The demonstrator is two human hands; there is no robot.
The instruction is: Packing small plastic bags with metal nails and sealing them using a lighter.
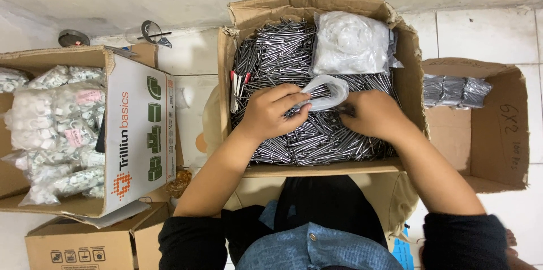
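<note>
my left hand (271,112) sits just left of the frame's centre, fingers pinched together on the mouth of a small clear plastic bag (327,91), holding it open. my right hand (373,114), just right of centre, rests curled on a heap of metal pins (317,140); its fingertips are blurred and turned away, so i cannot tell whether they are closed on any pins or simply pressing into the pile.

the small bag lies between the two hands, on top of the pins, and looks nearly empty and limp. judging from that, the filling of this bag has barely begun, and the heap under it remains deep.

the pins fill a large open cardboard box (407,72) in the middle of the frame. in its upper right corner lies a larger bag of white parts (350,41). against the box's left inner wall lies a small tool with red and white handles (236,86); i cannot make out its kind.

at the right edge, a second open box (503,134) holds several finished-looking silvery packets (455,90). at the left, another box (141,128) holds many bags of white fittings (51,128).

my lap and dark sleeves fill the bottom of the frame. the bottoms of the boxes are hidden.
</note>
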